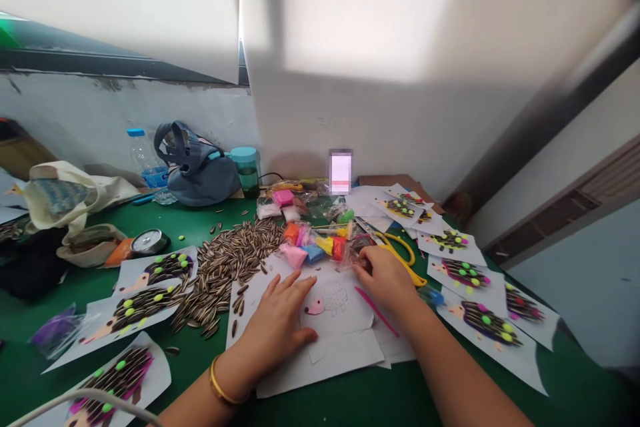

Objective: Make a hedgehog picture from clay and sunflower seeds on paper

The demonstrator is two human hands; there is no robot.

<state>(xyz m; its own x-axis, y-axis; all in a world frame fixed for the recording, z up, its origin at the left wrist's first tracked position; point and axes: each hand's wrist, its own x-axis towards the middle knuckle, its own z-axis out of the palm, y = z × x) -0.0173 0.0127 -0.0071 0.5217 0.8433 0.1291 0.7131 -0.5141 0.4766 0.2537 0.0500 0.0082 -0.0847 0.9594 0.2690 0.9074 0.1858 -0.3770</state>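
A paper sheet with a hedgehog drawing [334, 300], its snout filled in pink, lies at the lower centre of the frame. The left hand [285, 310] spreads over its left side, fingers loose, gripping nothing. The right hand [387, 277] bends its fingers together above the sheet's right edge, by the clay packets [314, 253]; whether it pinches anything I cannot tell.

If the left hand lifts, the sheet could slide on the papers beneath it. A brush of the right wrist could bend the thin magenta strip [377, 312] just beside it, or catch the yellow-handled scissors [419, 279]. A leftward sweep could scatter the seed heap [225, 273] over the drawing.

The clear packets at centre hold orange, pink, blue, yellow and red clay. Another clear bag [57, 332], lower left, holds something purple. At upper left of centre, a teal-lidded jar [249, 173] has dark contents low down; the blue-capped bottle's [147, 160] fill is unclear, and the blue bag [200, 177] hides its contents.
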